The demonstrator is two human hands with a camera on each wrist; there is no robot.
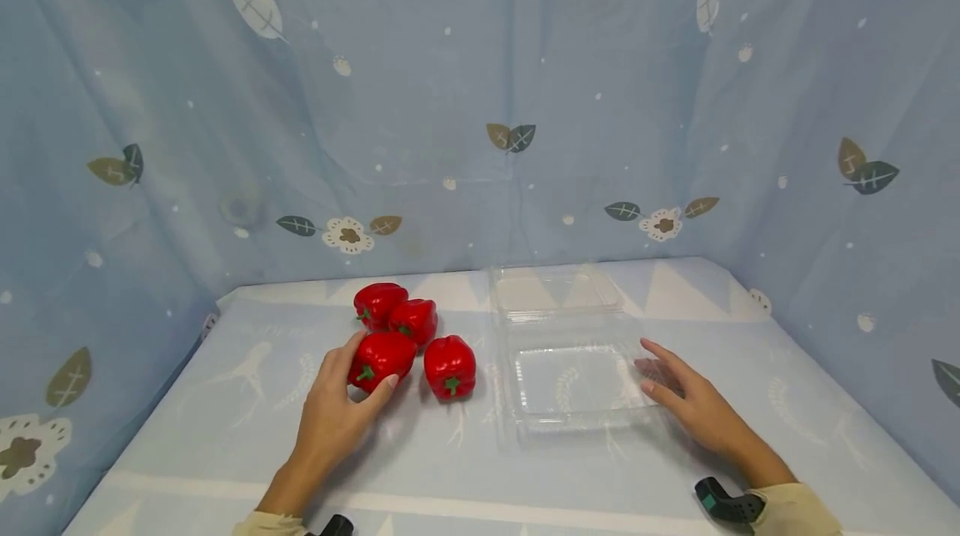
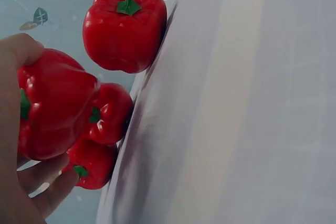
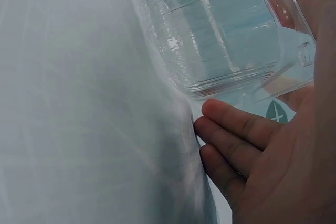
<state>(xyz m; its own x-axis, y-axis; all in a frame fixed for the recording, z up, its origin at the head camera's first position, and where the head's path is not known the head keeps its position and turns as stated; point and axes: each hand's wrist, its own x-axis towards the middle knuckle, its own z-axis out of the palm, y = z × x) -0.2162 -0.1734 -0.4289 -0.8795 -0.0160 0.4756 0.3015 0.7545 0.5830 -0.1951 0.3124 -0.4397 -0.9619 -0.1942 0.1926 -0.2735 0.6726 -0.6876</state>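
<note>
Blue tablecloth, four red peppers, one clear container

A pale blue cloth covers the tabletop, printed with faint white branches and a row of white triangles along its far edge. Blue fabric curtains hang on three sides, closing in the back and both flanks. They are patterned with grey-green and brown leaves, small white flowers with brown centres, and scattered white dots. The curtains fall in soft folds and meet the tabletop at its edges. The light is even and soft, with only faint shadows.
</note>
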